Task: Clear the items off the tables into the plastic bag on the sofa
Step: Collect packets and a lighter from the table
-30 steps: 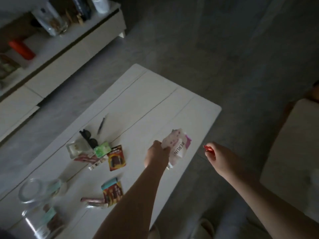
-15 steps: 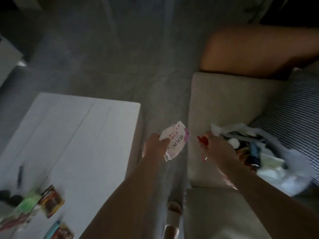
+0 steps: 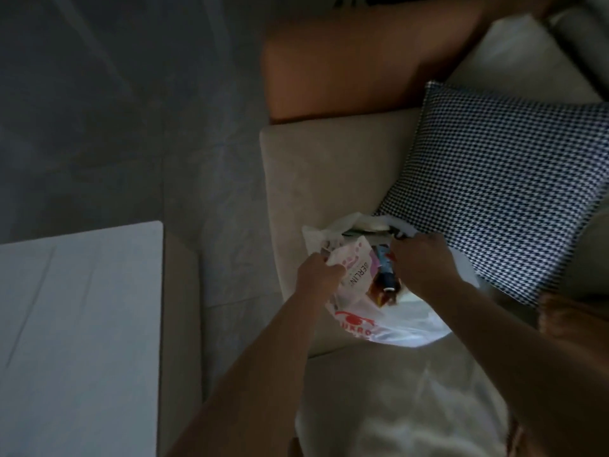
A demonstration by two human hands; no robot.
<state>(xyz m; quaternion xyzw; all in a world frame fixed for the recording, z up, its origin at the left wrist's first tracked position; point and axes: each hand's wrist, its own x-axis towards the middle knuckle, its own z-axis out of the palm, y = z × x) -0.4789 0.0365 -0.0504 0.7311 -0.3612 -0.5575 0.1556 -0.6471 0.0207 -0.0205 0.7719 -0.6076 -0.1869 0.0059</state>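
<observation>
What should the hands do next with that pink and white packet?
Probably the left hand should let go of the packet. It already sits in the mouth of the plastic bag on the sofa, while the right hand is at the bag's far edge.

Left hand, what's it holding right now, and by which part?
The left hand grips the pink and white Berlin packet by its near left edge, over the open plastic bag. The fingers are hidden from view.
</observation>
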